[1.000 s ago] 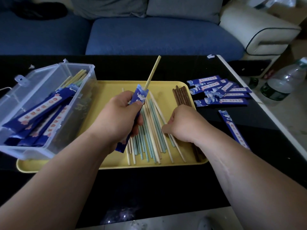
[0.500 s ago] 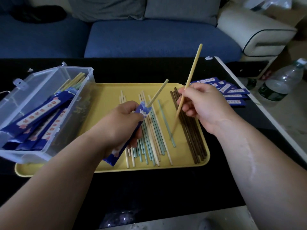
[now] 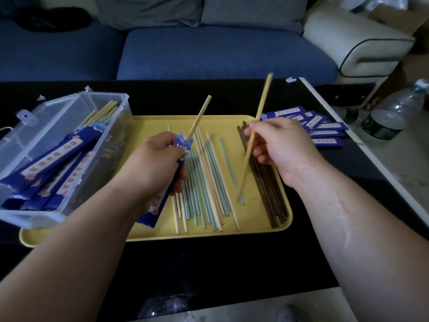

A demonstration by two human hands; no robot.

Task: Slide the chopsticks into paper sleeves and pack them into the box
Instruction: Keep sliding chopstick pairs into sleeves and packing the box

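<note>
Now, on the black table, the yellow tray sits at the centre. The clear box is at its nine o'clock, already holding several filled sleeves, and the spare paper sleeves fan out at its two o'clock. The left hand grips a blue sleeve whose mouth points to one o'clock, with one pale chopstick standing out of it. The right hand is no longer down among the loose chopsticks as it is a second earlier. It is raised at three o'clock of the left, pinching a second pale chopstick between thumb and fingertips, lower tip just over the tray. So the pair's mate is picked. It likely needs its tip swung to the sleeve mouth and fed in beside the first.
</note>
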